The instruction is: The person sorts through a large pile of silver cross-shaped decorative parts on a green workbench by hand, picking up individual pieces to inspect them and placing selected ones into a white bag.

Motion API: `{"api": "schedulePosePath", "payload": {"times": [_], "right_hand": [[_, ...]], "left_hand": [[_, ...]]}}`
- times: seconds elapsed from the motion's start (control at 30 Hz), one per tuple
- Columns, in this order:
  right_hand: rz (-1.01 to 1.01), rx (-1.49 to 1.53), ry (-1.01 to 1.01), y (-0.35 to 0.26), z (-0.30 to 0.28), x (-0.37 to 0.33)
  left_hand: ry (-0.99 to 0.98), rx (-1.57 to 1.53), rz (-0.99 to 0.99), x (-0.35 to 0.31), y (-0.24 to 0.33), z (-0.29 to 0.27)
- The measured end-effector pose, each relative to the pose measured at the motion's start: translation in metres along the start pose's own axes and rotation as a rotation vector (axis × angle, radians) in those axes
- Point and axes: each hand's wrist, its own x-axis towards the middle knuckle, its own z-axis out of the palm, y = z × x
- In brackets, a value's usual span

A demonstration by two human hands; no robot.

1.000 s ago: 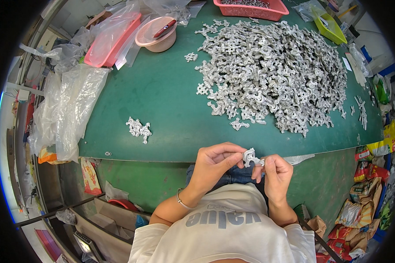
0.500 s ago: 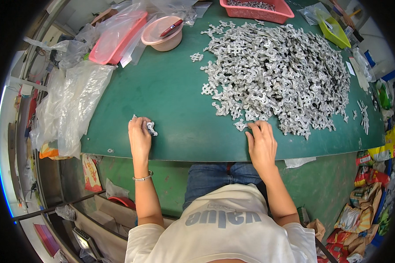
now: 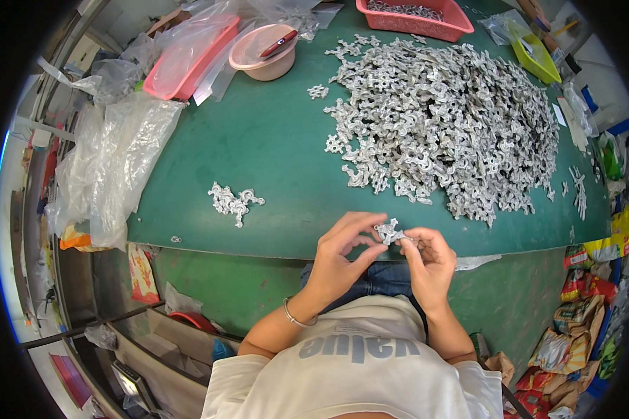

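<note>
Between my two hands, over the near edge of the green table, is a small silver-grey metal piece (image 3: 388,231) with several curved, lobed arms. My right hand (image 3: 432,262) pinches its right side between thumb and fingertips. From the left, the thumb and forefinger of my left hand (image 3: 344,253) close round the same piece. A small group of similar metal pieces (image 3: 233,201) lies on the table to the left. Farther off on the right spreads a large heap of such pieces (image 3: 440,119).
At the back left stand a pink tray (image 3: 189,82) under clear plastic bags and a pink bowl (image 3: 269,68) with a red-handled tool across it. A pink basket (image 3: 426,24) and a yellow-green tray (image 3: 534,56) are at the back right. Plastic sheeting (image 3: 129,153) hangs over the left edge.
My left hand has left the small group and moved right to my right hand. My right hand has drawn a metal piece from the heap's near edge toward me.
</note>
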Motion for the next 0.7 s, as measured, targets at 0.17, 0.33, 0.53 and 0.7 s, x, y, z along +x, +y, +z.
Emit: {"api": "schedulePosePath", "payload": {"times": [0.17, 0.33, 0.53, 0.7], "right_hand": [[0.059, 0.142, 0.035, -0.025, -0.002, -0.005], [-0.101, 0.044, -0.06, -0.026, -0.009, -0.008], [0.073, 0.182, -0.053, -0.032, -0.01, -0.011], [0.137, 0.234, -0.085, -0.03, -0.012, -0.011]], "left_hand": [[-0.032, -0.112, 0.002, 0.001, 0.012, 0.003], [-0.043, -0.201, -0.093, -0.005, 0.017, 0.0], [-0.028, -0.21, -0.155, -0.007, 0.024, 0.005], [-0.023, -0.368, -0.363, -0.008, 0.02, 0.0]]}}
